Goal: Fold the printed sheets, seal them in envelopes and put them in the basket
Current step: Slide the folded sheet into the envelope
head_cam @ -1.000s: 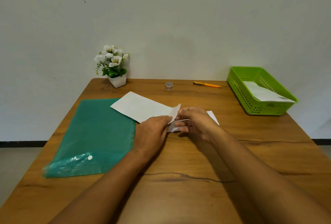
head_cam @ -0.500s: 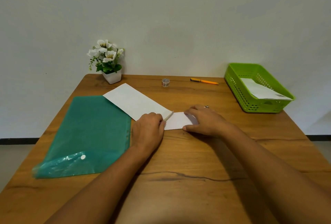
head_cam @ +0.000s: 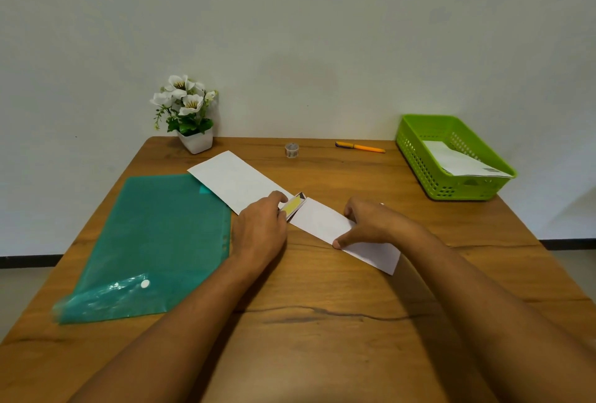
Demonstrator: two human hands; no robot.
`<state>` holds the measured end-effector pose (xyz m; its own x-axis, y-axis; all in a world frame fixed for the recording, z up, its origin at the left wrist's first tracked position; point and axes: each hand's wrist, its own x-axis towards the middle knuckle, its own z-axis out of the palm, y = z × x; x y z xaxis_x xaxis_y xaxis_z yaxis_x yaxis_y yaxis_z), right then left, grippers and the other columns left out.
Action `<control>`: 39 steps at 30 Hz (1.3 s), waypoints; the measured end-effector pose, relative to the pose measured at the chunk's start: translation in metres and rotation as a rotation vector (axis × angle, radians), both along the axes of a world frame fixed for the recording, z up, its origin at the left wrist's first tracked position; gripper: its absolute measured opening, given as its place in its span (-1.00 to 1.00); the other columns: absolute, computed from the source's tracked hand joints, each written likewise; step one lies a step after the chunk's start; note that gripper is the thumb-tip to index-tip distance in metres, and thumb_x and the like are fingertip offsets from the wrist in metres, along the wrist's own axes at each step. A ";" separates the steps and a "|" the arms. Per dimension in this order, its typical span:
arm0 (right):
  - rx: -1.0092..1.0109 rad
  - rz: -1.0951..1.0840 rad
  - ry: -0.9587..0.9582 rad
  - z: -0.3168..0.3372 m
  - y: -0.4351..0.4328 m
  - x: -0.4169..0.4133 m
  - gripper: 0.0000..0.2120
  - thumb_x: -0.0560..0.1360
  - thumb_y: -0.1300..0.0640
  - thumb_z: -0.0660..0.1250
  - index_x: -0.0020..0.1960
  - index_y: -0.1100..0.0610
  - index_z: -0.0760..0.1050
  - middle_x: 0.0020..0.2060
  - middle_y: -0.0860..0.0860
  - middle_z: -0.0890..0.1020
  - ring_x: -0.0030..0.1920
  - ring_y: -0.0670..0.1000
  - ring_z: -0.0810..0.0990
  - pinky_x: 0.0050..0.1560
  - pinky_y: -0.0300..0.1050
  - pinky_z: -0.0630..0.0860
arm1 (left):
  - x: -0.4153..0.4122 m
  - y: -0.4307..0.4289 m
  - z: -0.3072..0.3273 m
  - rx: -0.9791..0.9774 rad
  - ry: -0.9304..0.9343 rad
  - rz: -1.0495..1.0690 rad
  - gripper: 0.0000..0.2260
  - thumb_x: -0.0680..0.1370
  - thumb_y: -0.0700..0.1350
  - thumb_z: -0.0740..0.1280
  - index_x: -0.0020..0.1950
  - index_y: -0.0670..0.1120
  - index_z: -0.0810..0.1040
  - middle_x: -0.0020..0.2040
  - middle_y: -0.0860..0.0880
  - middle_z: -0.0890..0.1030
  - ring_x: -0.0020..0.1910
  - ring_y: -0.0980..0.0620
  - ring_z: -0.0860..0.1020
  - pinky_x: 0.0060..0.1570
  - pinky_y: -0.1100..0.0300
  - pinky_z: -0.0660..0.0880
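A white envelope (head_cam: 237, 181) lies slanted on the table, its far corner over the green folder. My left hand (head_cam: 261, 228) is closed on the envelope's near, open end. A yellow-printed edge of several paper layers shows there, right beside my fingers. From that spot a folded white sheet (head_cam: 322, 222) stretches right and towards me. My right hand (head_cam: 371, 225) grips it across its width, thumb on the near edge, and hides part of it. The green basket (head_cam: 419, 161) stands at the back right with one white envelope (head_cam: 458, 162) in it.
A green plastic folder (head_cam: 154, 241) covers the left of the wooden table (head_cam: 322, 322). A potted white flower (head_cam: 190, 115), a small clear jar (head_cam: 292, 150) and an orange pen (head_cam: 359, 146) stand along the far edge by the wall.
My right hand has slid right and towards me along the folded sheet, so more of it shows. A yellow printed edge has appeared at my left fingers. The left hand has stayed put.
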<state>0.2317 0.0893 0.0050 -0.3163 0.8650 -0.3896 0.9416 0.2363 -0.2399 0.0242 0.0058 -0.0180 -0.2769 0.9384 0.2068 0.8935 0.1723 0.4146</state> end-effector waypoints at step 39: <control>-0.246 -0.413 0.983 0.003 -0.020 0.008 -0.75 0.56 0.01 0.48 0.13 0.13 0.57 0.01 0.10 0.74 -0.01 0.14 0.73 -0.02 0.06 0.66 | -0.006 0.002 -0.003 0.009 -0.035 -0.121 -0.67 0.63 -0.14 0.36 0.37 0.13 0.60 0.25 0.05 0.55 0.18 0.04 0.52 0.05 0.19 0.56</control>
<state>0.2394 0.0692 0.0077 -0.2871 0.9088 -0.3027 0.3090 -0.2113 -0.9273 0.0185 0.0082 -0.0214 -0.1686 0.9635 0.2078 0.8924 0.0597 0.4473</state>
